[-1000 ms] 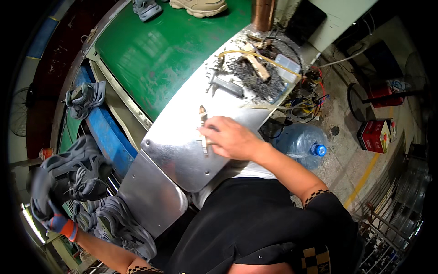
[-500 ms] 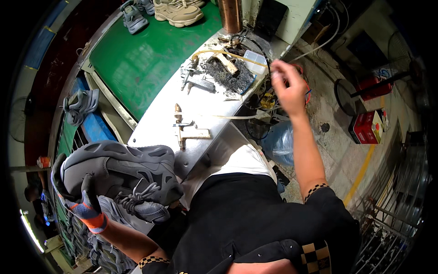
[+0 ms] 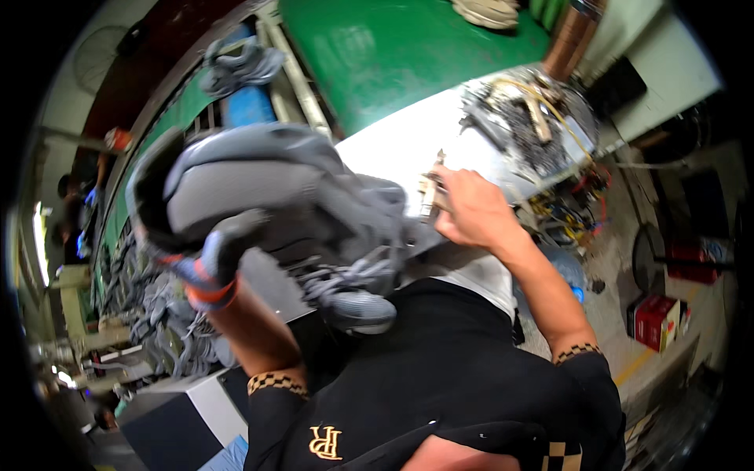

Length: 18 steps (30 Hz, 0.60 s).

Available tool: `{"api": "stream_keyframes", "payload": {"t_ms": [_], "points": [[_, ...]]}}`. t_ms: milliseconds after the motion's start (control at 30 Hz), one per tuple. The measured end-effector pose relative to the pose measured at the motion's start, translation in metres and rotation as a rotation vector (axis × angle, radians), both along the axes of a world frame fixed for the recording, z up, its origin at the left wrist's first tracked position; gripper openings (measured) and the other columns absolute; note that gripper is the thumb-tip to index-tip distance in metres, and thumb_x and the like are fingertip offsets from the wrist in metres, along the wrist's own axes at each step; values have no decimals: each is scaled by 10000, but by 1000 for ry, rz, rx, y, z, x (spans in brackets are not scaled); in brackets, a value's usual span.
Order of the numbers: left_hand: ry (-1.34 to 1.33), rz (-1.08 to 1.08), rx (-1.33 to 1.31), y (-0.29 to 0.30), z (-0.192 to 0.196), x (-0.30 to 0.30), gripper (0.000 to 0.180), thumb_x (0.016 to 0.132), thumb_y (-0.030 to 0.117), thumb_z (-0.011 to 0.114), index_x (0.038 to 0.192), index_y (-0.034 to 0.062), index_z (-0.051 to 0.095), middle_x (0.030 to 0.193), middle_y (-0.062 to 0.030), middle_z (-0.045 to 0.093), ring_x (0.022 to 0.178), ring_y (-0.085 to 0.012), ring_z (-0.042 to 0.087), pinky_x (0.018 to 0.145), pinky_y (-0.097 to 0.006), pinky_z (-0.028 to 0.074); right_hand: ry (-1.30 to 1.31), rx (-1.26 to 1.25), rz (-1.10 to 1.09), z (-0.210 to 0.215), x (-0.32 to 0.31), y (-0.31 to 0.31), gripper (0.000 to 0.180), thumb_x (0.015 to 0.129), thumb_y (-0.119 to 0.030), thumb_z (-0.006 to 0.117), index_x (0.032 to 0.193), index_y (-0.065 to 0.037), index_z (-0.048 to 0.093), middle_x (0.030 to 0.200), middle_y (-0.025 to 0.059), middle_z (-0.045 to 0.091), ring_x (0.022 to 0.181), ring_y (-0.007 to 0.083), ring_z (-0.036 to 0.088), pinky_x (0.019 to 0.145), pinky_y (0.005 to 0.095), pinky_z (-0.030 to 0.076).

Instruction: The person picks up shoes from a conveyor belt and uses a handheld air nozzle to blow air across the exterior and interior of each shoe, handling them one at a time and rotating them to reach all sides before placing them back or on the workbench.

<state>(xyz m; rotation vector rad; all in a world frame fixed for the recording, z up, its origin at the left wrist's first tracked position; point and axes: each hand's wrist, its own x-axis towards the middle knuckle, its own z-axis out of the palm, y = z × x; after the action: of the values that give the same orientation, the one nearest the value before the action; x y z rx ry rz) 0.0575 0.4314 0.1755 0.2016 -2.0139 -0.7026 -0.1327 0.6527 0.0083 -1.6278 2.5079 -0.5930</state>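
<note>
A gloved left hand grips a grey fabric shoe upper raised left of the bare right hand, which closes on a small wooden-handled tool at the metal tabletop.

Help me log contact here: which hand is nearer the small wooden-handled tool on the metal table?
Right. The right hand rests against the wooden-handled tool on the metal table. The left hand, gloved, holds grey shoes well off to its left.

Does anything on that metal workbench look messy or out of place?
Yes: the far end of the silvery metal bench carries a dark, grimy heap of tools and scraps, with tangled coloured wires hanging off its edge. The grey sneaker looks intact.
</note>
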Motion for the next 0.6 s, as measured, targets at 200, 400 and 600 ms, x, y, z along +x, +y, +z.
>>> {"api": "stream_keyframes", "payload": {"t_ms": [200, 400, 600], "points": [[-223, -309, 70, -20, 1, -41, 934, 499, 323, 870, 1272, -57, 510, 1088, -151, 655, 1016, -223, 630, 893, -346, 501, -866, -834, -95, 40, 14, 27, 616, 728, -56, 543, 1319, 55, 410, 840, 97, 558, 700, 208, 580, 681, 370, 517], [-101, -424, 286, -35, -7, -52, 832, 511, 224, 918, 1226, -35, 579, 1112, -119, 662, 1014, -199, 610, 939, -327, 447, -947, -881, 34, 146, 32, -5, 535, 809, -168, 568, 1249, 114, 453, 727, 130, 557, 605, 200, 581, 626, 322, 503], [-208, -480, 360, -35, 0, -69, 872, 538, 220, 804, 1303, -51, 484, 1105, -156, 664, 1012, -223, 643, 909, -363, 506, -769, -829, 228, 167, 17, -55, 469, 824, -124, 560, 1243, 78, 497, 748, 108, 577, 621, 150, 563, 606, 267, 466]]}}
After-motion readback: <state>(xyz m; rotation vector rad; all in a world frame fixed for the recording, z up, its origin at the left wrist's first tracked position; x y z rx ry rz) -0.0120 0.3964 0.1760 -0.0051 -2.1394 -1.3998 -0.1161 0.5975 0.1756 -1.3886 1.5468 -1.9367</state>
